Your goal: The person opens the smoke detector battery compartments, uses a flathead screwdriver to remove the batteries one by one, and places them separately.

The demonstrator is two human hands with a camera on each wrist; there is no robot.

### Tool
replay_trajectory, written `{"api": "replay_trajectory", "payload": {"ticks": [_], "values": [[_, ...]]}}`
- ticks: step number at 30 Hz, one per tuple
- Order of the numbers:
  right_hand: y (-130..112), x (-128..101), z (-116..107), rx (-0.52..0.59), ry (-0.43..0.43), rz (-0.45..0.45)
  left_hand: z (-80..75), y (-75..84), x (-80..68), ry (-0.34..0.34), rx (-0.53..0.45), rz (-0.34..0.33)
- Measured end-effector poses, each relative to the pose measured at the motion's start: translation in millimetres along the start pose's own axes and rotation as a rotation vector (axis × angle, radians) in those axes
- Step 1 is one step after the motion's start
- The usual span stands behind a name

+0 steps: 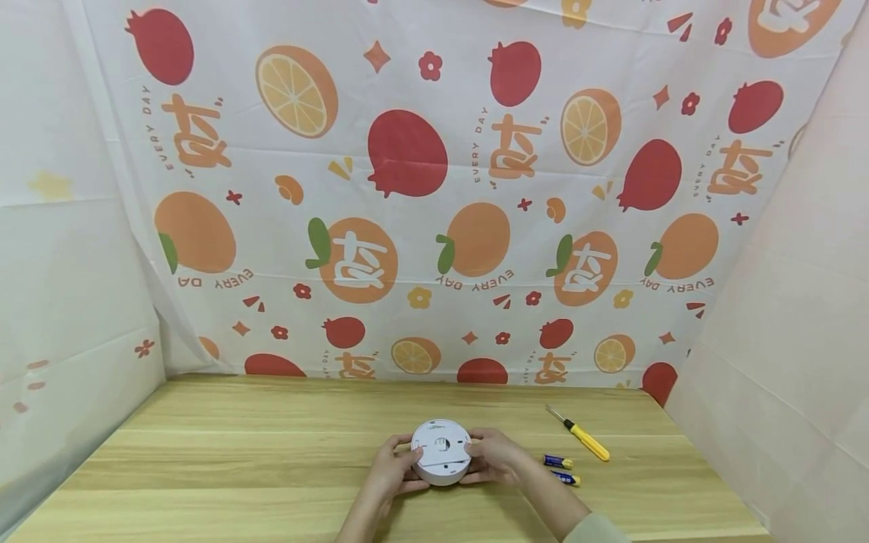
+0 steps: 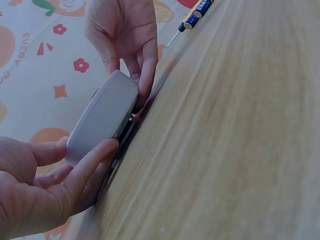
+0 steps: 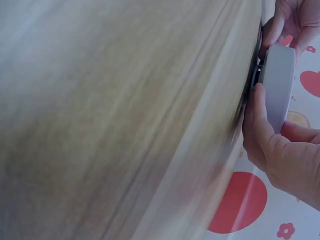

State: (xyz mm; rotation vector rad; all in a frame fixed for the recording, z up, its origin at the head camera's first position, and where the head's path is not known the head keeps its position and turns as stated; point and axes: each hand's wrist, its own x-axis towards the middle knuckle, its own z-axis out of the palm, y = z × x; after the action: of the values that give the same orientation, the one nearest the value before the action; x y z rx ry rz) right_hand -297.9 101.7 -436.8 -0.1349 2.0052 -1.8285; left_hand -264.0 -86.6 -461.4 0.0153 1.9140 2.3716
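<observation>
A round white device (image 1: 441,471), much like a smoke alarm, is held between both hands just over the wooden table. Its flat face with small slots, printed marks and a round centre is turned up. The left hand (image 1: 396,467) grips its left rim, thumb on the upper face and fingers beneath. On the opposite rim the right hand (image 1: 497,455) holds it the same way. In the left wrist view the device's smooth side wall (image 2: 102,117) shows, with a narrow dark gap under it. The right wrist view shows the device (image 3: 278,85) edge-on.
Two blue-and-yellow batteries (image 1: 558,461) lie on the table (image 1: 271,452) beside the right forearm. Behind them is a screwdriver (image 1: 589,441) with a yellow handle, its tip pointing to the back left. A fruit-print cloth (image 1: 421,317) hangs along the table's far edge.
</observation>
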Motion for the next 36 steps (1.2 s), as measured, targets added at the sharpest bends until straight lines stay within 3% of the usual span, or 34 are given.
{"api": "replay_trajectory", "payload": {"ticks": [16, 36], "values": [[0.8, 2.3, -0.3, -0.021, -0.013, -0.008, 4.4, -0.1, 1.3, 0.048, 0.039, -0.006], [2.2, 2.6, -3.3, 0.058, -0.064, -0.001, 4.0, -0.5, 4.2, 0.062, 0.054, -0.018]]}}
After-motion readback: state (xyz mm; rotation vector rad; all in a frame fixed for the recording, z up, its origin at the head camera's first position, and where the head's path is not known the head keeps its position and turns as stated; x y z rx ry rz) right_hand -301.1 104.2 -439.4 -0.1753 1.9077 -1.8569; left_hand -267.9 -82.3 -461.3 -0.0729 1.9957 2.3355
